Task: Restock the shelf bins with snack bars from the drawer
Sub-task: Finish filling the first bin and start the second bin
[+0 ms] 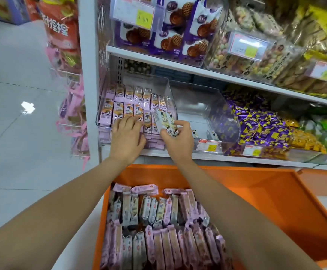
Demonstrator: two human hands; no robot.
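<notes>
A clear shelf bin at the left of the lower shelf holds rows of pink-wrapped snack bars. My left hand lies over the front row with fingers spread flat on the bars. Beside it, my right hand grips a small bundle of pale snack bars at the bin's front right corner. Below the shelf, the orange drawer stands pulled out, its left half packed with pink and grey snack bars.
A second clear bin to the right looks almost bare. Purple and yellow wrapped candies fill the bins further right. Biscuit packs and snack jars sit on the upper shelf. Pink packets hang on a side rack beside tiled floor.
</notes>
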